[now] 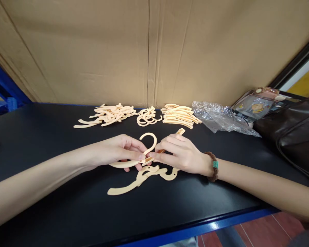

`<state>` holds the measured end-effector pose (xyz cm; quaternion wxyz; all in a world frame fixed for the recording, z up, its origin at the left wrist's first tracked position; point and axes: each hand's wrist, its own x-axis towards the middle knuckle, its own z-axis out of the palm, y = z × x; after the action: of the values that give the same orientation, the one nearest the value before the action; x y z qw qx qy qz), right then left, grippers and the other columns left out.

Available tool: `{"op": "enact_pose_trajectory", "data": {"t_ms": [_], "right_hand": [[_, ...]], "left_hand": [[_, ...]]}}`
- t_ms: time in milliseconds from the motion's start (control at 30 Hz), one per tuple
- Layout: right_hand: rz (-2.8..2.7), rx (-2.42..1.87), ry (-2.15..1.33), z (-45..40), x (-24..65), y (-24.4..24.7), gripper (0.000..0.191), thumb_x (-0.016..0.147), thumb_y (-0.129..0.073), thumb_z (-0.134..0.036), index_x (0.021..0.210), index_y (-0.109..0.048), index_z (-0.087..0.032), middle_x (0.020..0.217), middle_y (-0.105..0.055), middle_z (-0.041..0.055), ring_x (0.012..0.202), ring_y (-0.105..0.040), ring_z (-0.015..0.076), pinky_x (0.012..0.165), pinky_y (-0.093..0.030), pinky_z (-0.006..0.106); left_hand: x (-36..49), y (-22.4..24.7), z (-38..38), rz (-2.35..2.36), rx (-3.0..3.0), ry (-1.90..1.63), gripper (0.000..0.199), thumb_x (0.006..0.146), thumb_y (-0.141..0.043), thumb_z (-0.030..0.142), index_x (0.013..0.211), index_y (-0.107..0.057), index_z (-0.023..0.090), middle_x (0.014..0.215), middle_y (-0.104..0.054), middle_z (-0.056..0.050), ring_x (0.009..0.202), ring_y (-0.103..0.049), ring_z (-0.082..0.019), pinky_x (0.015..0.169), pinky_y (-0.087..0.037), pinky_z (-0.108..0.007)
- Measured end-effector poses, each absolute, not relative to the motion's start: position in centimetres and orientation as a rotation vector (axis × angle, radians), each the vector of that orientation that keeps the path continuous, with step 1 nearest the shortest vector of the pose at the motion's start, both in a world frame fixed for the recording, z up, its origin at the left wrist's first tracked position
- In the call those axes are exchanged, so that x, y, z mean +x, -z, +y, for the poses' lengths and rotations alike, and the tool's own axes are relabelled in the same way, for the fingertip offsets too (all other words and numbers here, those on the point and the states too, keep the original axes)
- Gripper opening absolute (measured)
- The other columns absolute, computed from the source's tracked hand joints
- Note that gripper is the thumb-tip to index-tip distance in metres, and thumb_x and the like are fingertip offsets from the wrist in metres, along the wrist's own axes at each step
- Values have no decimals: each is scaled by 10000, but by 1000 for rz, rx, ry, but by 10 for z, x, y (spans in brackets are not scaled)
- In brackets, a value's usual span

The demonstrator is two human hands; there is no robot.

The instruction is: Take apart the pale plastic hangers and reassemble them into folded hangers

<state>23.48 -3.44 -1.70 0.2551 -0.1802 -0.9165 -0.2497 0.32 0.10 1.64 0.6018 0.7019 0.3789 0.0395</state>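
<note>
Between thumb and fingers, my left hand [123,151] grips a cream plastic hanger hook [152,139] together with a curved hanger arm [122,164] that sticks out to the left. My right hand [179,152] is closed on a second, straighter hanger arm [181,131], whose inner end meets the base of the hook at my left fingertips. The exact joint is partly covered by my fingers. Just below my hands, more cream hanger pieces [134,185] lie on the black table, some of them overlapping or linked.
Along the back lie a pile of hanger pieces [113,115], a small heap of hooks [148,116] and a stack of straight arms [181,115]. Clear plastic bags [221,118], a printed pouch [257,104] and a dark leather bag [293,133] sit at right. Cardboard [92,51] stands behind.
</note>
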Motion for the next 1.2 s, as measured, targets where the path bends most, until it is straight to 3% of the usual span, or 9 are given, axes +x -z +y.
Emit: {"op": "enact_pose_trajectory", "data": {"t_ms": [300,700,867,1000,1200], "right_hand": [[-2493,-472,716,-33,234,17,196,980,-473,-147,1010,-668,-150,859,-653,41,792,-522,144,680,-358,287],[-2456,-489,666,-33,232,16,201,980,-501,-219,948,-688,-149,796,-658,22,735,-493,138,661,-342,278],[-2491,-558,549,-32,232,16,252,989,-482,-301,947,-680,-151,791,-636,29,712,-463,139,646,-332,276],[-2487,-626,494,-29,233,18,304,991,-467,-334,848,-663,-150,796,-640,37,691,-480,140,638,-345,277],[-2359,-926,84,-24,237,22,212,957,-534,-345,938,-634,-159,857,-641,29,756,-575,126,660,-416,225]], "left_hand": [[5,-13,2,831,1569,-137,210,766,-694,398,813,-640,200,925,-706,-23,749,-671,-160,537,-537,-206],[4,-8,2,818,1673,-232,241,806,-663,420,782,-571,198,713,-646,16,699,-651,-157,503,-510,-195],[2,-9,4,826,1634,-202,221,799,-674,408,812,-615,195,842,-702,-14,766,-699,-184,571,-524,-215],[2,-7,3,893,1602,-245,297,833,-626,492,918,-663,210,938,-725,-31,819,-712,-190,627,-528,-217],[3,-3,2,960,1543,-376,371,859,-588,522,1073,-655,227,1110,-707,-52,829,-692,-171,658,-554,-235]]}}
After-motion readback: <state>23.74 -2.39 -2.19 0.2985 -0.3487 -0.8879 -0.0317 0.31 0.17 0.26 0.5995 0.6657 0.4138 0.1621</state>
